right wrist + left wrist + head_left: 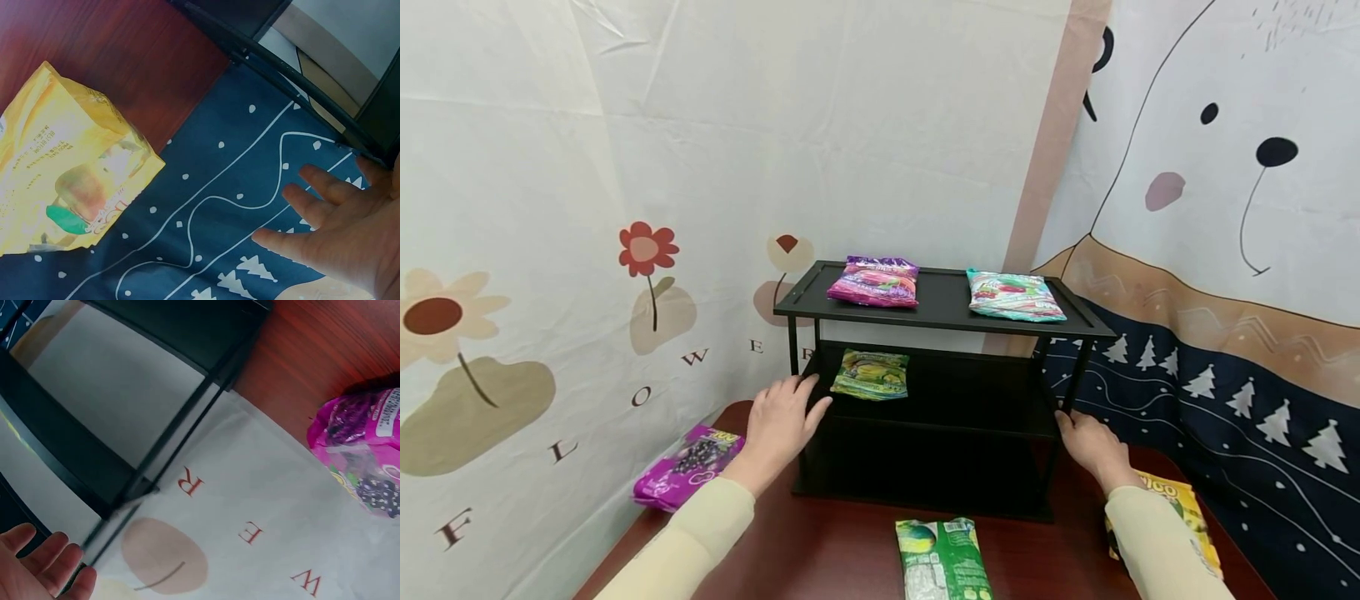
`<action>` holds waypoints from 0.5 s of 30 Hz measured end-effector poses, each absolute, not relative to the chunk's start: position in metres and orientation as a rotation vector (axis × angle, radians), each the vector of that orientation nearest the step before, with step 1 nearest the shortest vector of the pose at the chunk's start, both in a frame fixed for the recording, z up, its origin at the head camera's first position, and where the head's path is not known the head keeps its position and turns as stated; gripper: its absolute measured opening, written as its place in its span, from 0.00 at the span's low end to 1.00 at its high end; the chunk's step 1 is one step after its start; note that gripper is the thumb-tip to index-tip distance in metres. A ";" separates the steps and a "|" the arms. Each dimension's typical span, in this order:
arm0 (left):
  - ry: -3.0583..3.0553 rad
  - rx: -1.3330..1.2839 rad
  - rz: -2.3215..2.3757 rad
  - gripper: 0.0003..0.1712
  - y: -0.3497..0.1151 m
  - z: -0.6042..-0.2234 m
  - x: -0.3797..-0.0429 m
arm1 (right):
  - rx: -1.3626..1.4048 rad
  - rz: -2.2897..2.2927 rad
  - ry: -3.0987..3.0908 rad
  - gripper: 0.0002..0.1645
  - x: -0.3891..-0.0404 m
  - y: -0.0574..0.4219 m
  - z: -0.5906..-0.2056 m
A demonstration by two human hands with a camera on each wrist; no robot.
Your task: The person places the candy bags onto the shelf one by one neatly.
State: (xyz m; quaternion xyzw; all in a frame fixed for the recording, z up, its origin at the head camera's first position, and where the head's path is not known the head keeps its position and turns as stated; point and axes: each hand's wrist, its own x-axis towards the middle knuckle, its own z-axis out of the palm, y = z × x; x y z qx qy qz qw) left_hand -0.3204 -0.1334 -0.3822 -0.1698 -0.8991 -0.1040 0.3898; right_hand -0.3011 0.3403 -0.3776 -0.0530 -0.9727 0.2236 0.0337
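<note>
Reddish-brown wooden table (842, 550), with a black metal three-tier rack (943, 292) flanked by the left hand (778, 421) and right hand (1090, 446), fingers loose and uncurled. If it's shoved unevenly, the shiny purple-pink plastic packet (876, 282) up top could get dumped, tbh.

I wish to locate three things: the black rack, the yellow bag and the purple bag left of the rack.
Black rack (943, 292), head view: bare middle of its top board.
Yellow bag (75, 169), right wrist view: middle of its printed side.
Purple bag (691, 467), head view: middle of its upper face.
</note>
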 end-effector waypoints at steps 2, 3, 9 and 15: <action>-2.274 -0.400 -0.305 0.26 -0.139 -0.381 -0.321 | -0.162 0.692 -2.992 0.43 -0.301 0.340 -0.378; -2.272 -0.382 -0.324 0.26 -0.141 -0.381 -0.322 | -0.162 0.693 -2.993 0.44 -0.301 0.340 -0.378; -2.285 -0.259 -0.435 0.25 -0.156 -0.379 -0.323 | -0.165 0.689 -2.988 0.43 -0.301 0.340 -0.378; -2.380 -0.113 -0.533 0.29 -0.166 -0.378 -0.326 | -0.173 0.690 -2.988 0.43 -0.302 0.340 -0.378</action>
